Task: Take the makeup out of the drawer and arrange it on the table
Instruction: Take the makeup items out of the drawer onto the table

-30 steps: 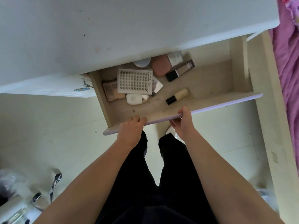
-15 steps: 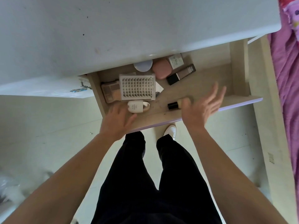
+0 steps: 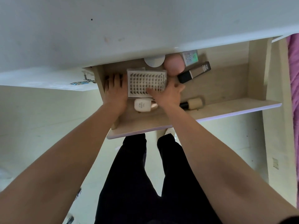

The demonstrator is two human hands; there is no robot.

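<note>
The wooden drawer is pulled out under the white table. A white lash tray box lies in it, with a white round compact, a pink case, a small shiny box and a dark tube behind it. A small white bottle and a beige bottle with a black cap lie nearer the front. My left hand lies flat beside the box's left edge and hides a palette. My right hand has its thumb on the box's lower right corner, fingers spread.
A purple bedcover hangs at the right behind a pale wooden side panel. A metal hinge sticks out left of the drawer. My black-trousered legs stand on the pale floor below the drawer front.
Both hands have let go of the drawer front and moved forward into the drawer. They now lie on either side of the lash tray box.
</note>
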